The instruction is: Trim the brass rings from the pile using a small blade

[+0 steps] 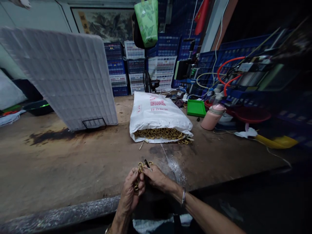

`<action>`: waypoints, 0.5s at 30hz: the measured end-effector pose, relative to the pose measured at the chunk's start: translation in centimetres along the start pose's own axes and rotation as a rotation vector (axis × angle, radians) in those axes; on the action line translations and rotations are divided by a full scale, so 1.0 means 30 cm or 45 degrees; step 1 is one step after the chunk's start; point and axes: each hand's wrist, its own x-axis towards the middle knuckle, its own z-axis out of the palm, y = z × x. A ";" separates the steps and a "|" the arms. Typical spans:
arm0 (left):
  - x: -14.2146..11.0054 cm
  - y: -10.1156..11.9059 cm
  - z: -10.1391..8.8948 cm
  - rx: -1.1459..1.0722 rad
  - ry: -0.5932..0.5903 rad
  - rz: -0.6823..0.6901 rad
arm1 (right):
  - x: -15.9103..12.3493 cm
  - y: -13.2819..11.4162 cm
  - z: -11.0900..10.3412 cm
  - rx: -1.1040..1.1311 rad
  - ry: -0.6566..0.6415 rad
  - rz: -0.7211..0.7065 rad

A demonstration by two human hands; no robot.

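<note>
And here the left hand (133, 187) has its fingers curled closed around several gold rings (136, 186), while the right hand (156, 177), nearly closed, pinches a small dark tool (147, 163) right beside it, both just over the tabletop's (92, 165) near edge. Beyond them lies the white bag (158, 113), its open mouth facing the hands, packed with more rings, a few spilling out at its right corner!

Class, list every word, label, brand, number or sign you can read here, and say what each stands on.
No wording reads clearly enough to quote.
White sack: red print and a square code, too blurred.
Framed picture: characters on its yellowish strip, too blurred.
Red flag: yellow star marking, no visible words.
</note>
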 end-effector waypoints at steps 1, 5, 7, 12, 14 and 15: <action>0.001 -0.002 -0.002 -0.004 0.020 -0.006 | 0.002 0.004 -0.001 -0.015 0.017 -0.017; 0.008 -0.017 -0.020 0.004 0.180 -0.044 | 0.010 0.001 -0.012 -0.149 0.150 -0.131; 0.010 -0.026 -0.030 0.034 0.243 -0.056 | 0.009 -0.008 -0.014 -0.234 0.173 -0.206; 0.000 -0.030 -0.031 0.082 0.240 0.000 | -0.009 -0.033 -0.011 -0.397 0.162 -0.317; -0.006 -0.024 -0.024 0.128 0.236 0.003 | -0.014 -0.039 -0.011 -0.417 0.156 -0.318; -0.008 -0.021 -0.020 0.158 0.241 -0.002 | -0.015 -0.041 -0.011 -0.427 0.148 -0.322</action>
